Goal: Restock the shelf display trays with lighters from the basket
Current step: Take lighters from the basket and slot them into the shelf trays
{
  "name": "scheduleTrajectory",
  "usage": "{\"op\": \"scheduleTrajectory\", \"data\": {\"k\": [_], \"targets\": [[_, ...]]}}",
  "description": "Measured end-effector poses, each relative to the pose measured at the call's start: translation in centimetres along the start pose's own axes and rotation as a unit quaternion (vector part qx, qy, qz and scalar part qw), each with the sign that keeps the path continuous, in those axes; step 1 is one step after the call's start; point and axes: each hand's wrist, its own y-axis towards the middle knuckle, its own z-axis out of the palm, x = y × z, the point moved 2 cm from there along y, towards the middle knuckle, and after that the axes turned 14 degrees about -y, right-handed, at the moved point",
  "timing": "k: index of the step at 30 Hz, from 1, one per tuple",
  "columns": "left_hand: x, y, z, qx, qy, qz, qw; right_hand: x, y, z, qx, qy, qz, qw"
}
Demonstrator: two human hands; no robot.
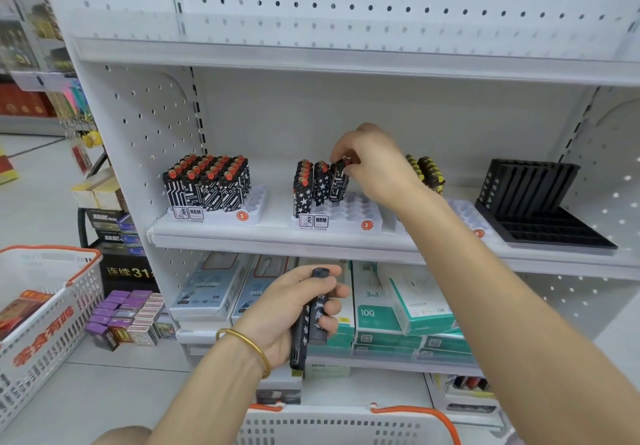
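My right hand (375, 164) reaches to the middle white display tray (360, 214) and pinches the red top of a black-and-white patterned lighter (339, 183), which stands in the tray beside several star-printed lighters (306, 188). My left hand (287, 309) is lower, in front of the shelf below, and grips two long black lighters (310, 320) with white lettering. The left tray (256, 207) is nearly full of patterned lighters (207, 185). A white basket (346, 424) with orange handles shows at the bottom edge; its contents are hidden.
A black display tray (540, 216) stands at the shelf's right end, and yellow-black lighters (427, 171) sit behind my right wrist. Boxed cables (408, 306) fill the lower shelf. A second white basket (45, 309) sits on the floor at left, next to stacked small boxes (128, 316).
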Motion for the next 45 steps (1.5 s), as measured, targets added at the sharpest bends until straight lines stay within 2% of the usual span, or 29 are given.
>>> {"op": "scheduleTrajectory", "data": {"k": [4,8,15,17,20,25,27,29,32,36,38,39,41,42,43,45], "targets": [[0.0,-0.1,0.1,0.004,-0.019,-0.007,1.0,0.1,0.2,-0.1,0.001,0.006,0.001,1.0],[0.1,-0.1,0.4,0.009,-0.036,-0.013,0.999,-0.1,0.3,-0.8,0.046,0.032,0.0,0.998],[0.1,-0.3,1.0,0.003,-0.05,-0.001,0.999,0.2,1.6,-1.0,0.117,-0.016,0.005,0.993],[0.1,-0.5,1.1,0.002,-0.065,0.002,0.998,0.3,1.5,-0.6,0.096,-0.04,0.007,0.995],[0.0,-0.7,1.4,-0.001,-0.081,0.006,0.997,0.5,0.8,0.9,0.025,-0.065,0.005,0.998],[0.3,-1.3,2.4,-0.004,-0.097,0.027,0.995,0.5,-0.6,0.6,-0.021,-0.065,0.01,0.998],[0.5,-1.6,2.8,0.001,-0.099,0.038,0.994,0.5,-3.0,-1.3,-0.08,-0.033,0.016,0.996],[0.9,-1.6,3.1,0.007,-0.095,0.062,0.994,0.3,-7.2,-2.9,-0.086,0.076,0.028,0.993],[2.2,-1.4,3.8,0.015,-0.072,0.107,0.992,-0.3,-14.5,-2.9,0.016,0.279,0.085,0.956],[5.5,-1.0,5.3,0.03,-0.054,0.13,0.99,-3.1,-20.4,-1.5,0.014,0.336,0.212,0.918],[6.9,-0.7,6.3,0.039,-0.066,0.143,0.987,-4.0,-22.1,-1.2,0.049,0.372,0.257,0.891],[7.5,-0.4,6.8,0.042,-0.073,0.148,0.985,-4.0,-22.8,-0.8,0.09,0.417,0.266,0.864],[8.7,0.1,8.0,0.038,-0.063,0.161,0.984,-3.7,-23.9,-0.2,0.158,0.531,0.268,0.788],[9.3,0.4,8.4,0.032,-0.049,0.172,0.983,-3.7,-24.1,0.0,0.16,0.576,0.268,0.756],[9.9,0.7,8.8,0.027,-0.031,0.186,0.982,-4.0,-24.2,0.1,0.142,0.598,0.266,0.742],[10.9,1.2,9.1,0.02,0.011,0.205,0.979,-5.2,-24.2,0.3,0.097,0.581,0.276,0.759]]}}
